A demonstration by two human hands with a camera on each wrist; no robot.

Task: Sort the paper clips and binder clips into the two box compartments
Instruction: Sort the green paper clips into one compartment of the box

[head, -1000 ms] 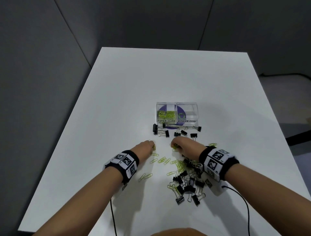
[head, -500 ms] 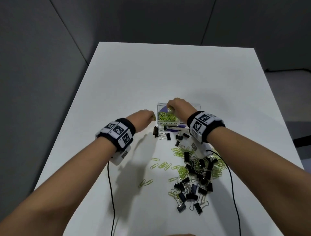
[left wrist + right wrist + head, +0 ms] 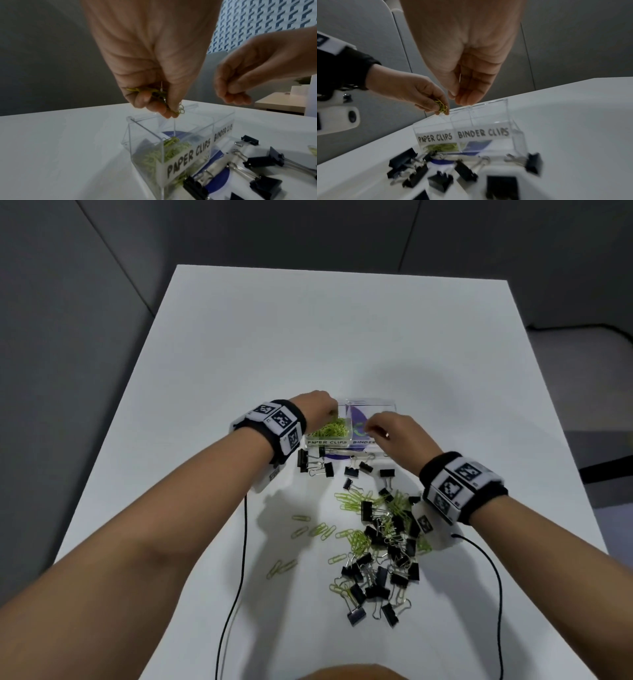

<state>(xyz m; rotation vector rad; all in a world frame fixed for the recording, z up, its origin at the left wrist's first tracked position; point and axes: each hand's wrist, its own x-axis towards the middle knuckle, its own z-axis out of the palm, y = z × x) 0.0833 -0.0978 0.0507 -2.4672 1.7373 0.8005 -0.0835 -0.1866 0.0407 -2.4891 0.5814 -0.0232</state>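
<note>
1. My left hand [image 3: 154, 75] hangs just above the clear box [image 3: 180, 135], over the compartment labelled PAPER CLIPS, fingers curled round a small bunch of green paper clips [image 3: 154, 93]. Part of the bunch dangles below the fingertips, near the box's top edge.
2. My right hand [image 3: 467, 75] hovers above the box too, roughly over the divider. Fingers hang loosely curled and I see nothing in them.
3. The PAPER CLIPS compartment already holds a heap of green clips [image 3: 330, 429]. The BINDER CLIPS compartment [image 3: 486, 135] looks bare of clips.
4. Risk: the bunch looks tangled, so on release it may fall as a clump, catch the wall and spill outside the box.
5. Risk: my left fingertips are close to the divider. A late release could drop clips into the wrong side.
6. Risk: the box looks light. A knock from either hand could shift or tip it.
7. Black binder clips [image 3: 323, 469] lie against the box's near side; more sit mixed with green clips in a pile [image 3: 380, 556] nearer me. Grabbing blindly there would mix kinds.
</note>
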